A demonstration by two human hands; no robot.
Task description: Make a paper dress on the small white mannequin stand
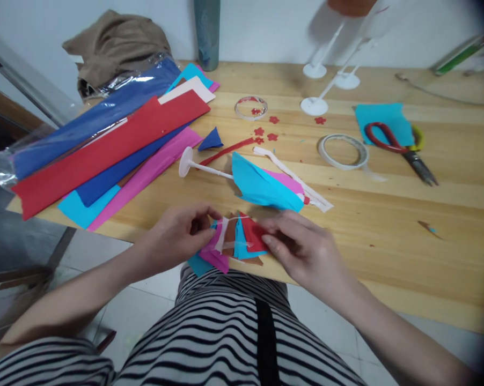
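At the table's front edge, my left hand (181, 236) pinches the left end of a row of crepe paper pieces, by a magenta piece (215, 257) and a white one. Opposite it, my right hand (306, 246) grips a red paper piece (253, 236) between thumb and fingers. Between the hands lie a light blue piece (239, 244) and a brown piece (229, 236). A strip of clear tape (234, 245) crosses these pieces, and a thin white strand runs along their top. Just beyond, a white stick with a round base (185, 162) lies under a folded light blue paper (262, 185).
Long crepe paper strips (113, 147) and a brown cloth (121, 51) cover the left side. Tape rolls (324, 153), small red paper flowers (273, 137) and scissors (417, 161) lie beyond my hands. White stands (314, 106) rise at the back near a blue-green cylinder (207, 35).
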